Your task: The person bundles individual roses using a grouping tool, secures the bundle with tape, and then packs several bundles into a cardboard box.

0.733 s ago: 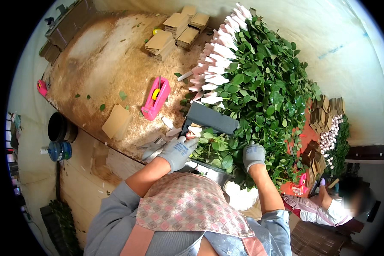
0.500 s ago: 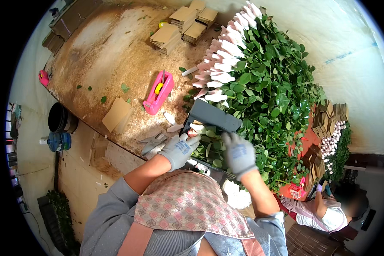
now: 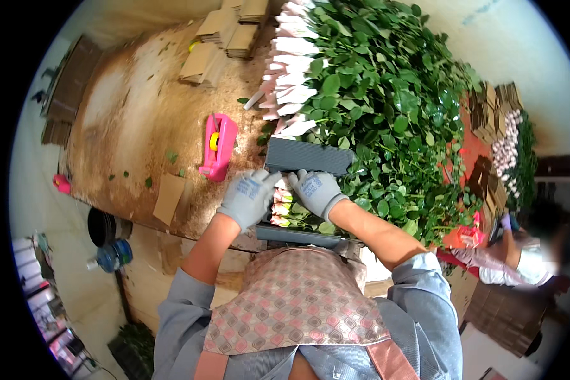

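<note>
Both my hands wear grey gloves and work inside a dark grey open trough (image 3: 310,156) at the table's near edge. Pale pink and white rose heads (image 3: 282,208) lie in a row at its left end, their leafy stems (image 3: 307,221) pointing right. My left hand (image 3: 248,195) reaches in over the left end, fingertips closed at the topmost rose head. Facing it, my right hand (image 3: 318,191) has its fingers bent against the same rose from the right. Gloves partly hide that rose and the trough's far inner side.
Behind the trough rises a large heap of leafy stems (image 3: 386,107) with white-wrapped heads (image 3: 294,69) facing left. A pink tape dispenser (image 3: 219,149), a cardboard sheet (image 3: 170,197) and cardboard stacks (image 3: 215,44) occupy the table. Another person (image 3: 519,253) works at far right.
My hands have come together at the trough's far inner side; the right one moved left. The view has shifted, and the trough now appears more level.
</note>
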Motion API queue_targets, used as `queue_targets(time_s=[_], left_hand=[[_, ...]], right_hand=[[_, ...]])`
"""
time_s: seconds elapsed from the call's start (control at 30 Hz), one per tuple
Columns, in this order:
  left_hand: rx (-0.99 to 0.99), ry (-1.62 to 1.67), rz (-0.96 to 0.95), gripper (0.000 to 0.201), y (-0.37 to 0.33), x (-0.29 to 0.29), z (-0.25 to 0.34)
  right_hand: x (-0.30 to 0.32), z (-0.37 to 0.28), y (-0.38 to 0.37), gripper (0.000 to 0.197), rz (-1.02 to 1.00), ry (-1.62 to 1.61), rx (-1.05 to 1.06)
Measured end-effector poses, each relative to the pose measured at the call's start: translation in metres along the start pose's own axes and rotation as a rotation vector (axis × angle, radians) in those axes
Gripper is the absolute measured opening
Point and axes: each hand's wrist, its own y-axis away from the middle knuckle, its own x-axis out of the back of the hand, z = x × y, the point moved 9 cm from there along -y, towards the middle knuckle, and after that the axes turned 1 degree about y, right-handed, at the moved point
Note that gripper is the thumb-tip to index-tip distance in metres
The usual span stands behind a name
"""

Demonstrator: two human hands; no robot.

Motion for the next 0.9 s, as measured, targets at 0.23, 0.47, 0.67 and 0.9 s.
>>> queue_targets(time_s=[0.23,0.47,0.67,0.9], left_hand=[[-0.140,-0.434,-0.166,0.019,-0.029,-0.047,-0.010],[-0.215,-0.444,-0.102,0.012,-0.017,-0.039,-0.004],[0.175,-0.558,-0.443,0.018,-0.002,-0.035,-0.067],[-0.083,-0.315,-0.287,0.027,0.017,0.005,0.003]], right_hand=[[0.000,0.006,0.002,0.021,0.033,-0.003,-0.008],[-0.009,0.007,-0.002,0.020,0.034,0.006,-0.052],[-0.013,0.003,-0.001,0.022,0.048,0.096,-0.020],[-0.010,0.000,-0.001,0.024,-0.060,0.063,-0.018]])
